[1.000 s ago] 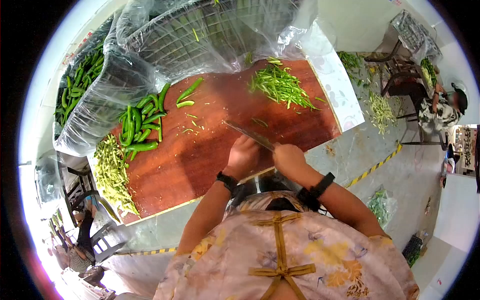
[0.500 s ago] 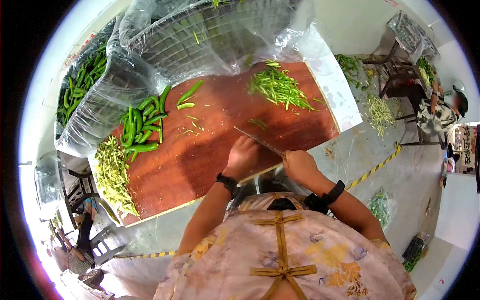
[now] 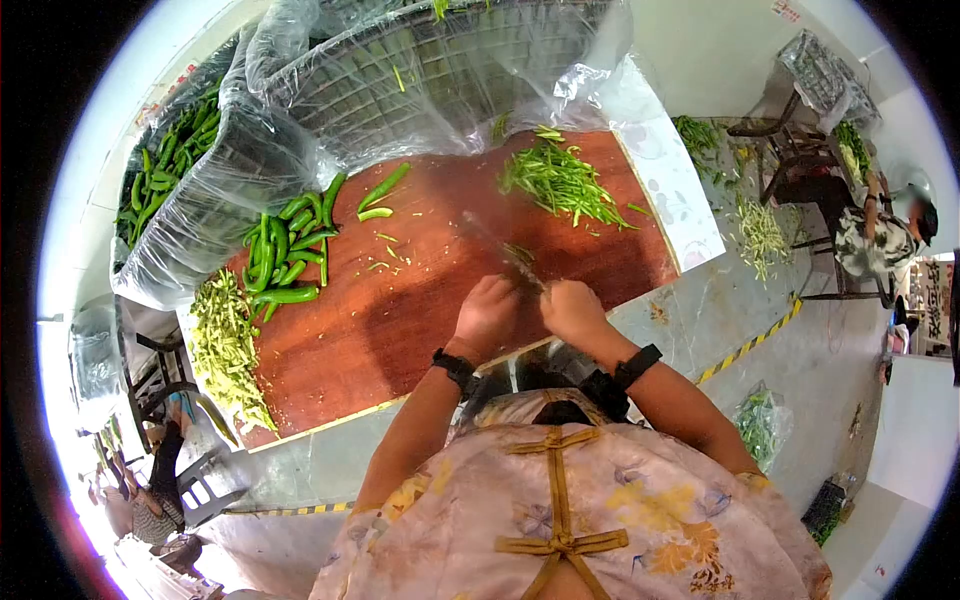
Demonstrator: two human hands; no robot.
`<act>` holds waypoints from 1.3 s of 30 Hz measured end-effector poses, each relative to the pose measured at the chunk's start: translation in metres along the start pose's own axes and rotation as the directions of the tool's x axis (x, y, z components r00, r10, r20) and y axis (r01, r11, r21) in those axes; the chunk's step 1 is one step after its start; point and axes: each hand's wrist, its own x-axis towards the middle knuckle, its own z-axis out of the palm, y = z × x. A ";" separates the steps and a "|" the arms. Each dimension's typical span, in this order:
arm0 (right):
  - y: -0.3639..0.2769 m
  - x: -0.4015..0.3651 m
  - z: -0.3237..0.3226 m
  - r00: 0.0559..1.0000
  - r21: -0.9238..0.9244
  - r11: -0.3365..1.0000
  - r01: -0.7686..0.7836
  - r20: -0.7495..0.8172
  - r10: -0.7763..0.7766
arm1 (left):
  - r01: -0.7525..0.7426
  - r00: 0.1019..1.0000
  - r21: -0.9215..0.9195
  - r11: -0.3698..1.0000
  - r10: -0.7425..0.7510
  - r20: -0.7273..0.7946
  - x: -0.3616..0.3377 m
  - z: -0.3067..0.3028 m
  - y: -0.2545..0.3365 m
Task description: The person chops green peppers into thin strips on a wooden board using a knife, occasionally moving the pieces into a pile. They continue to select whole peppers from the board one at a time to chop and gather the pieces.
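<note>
My right hand [image 3: 576,312] is closed round the handle of a knife [image 3: 505,250]. Its blade points away from me to the upper left and is smeared by motion. Just left of the handle, my left hand [image 3: 486,312] rests low over the reddish-brown board [image 3: 420,250] with its fingers curled in; what they hold, if anything, is hidden. A few green pepper strips [image 3: 518,253] lie beyond the hands by the blade. Farther off, at the back right of the board, sits a pile of shredded green peppers [image 3: 565,185].
Whole green peppers [image 3: 285,245] are heaped on the board's left, above a pile of pale chopped pieces [image 3: 228,350]. Plastic-lined baskets [image 3: 410,85] stand along the back, one holding more peppers [image 3: 175,160]. A person [image 3: 880,230] sits at far right; another [image 3: 155,500] is at lower left.
My right hand has moved left, closer to my left hand. The knife's blade has swung to point more away from me. My left hand has barely shifted.
</note>
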 end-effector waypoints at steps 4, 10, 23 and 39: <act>0.010 -0.018 -0.012 0.996 0.038 0.999 0.027 -0.083 -0.024 | 0.023 1.000 -0.037 0.999 -0.023 -0.006 -0.004 0.001 0.000; 0.014 -0.043 -0.023 0.998 -0.022 0.998 0.052 0.043 -0.051 | -0.024 0.996 0.065 0.998 0.029 -0.085 0.000 -0.012 0.009; 0.006 -0.051 -0.025 0.996 -0.053 0.995 0.088 0.019 -0.087 | 0.105 0.994 0.108 0.989 -0.103 -0.025 -0.007 -0.011 0.004; -0.011 0.003 0.008 0.997 -0.011 0.998 0.061 0.040 -0.061 | 0.064 0.998 0.050 0.997 -0.065 0.025 -0.003 -0.016 0.003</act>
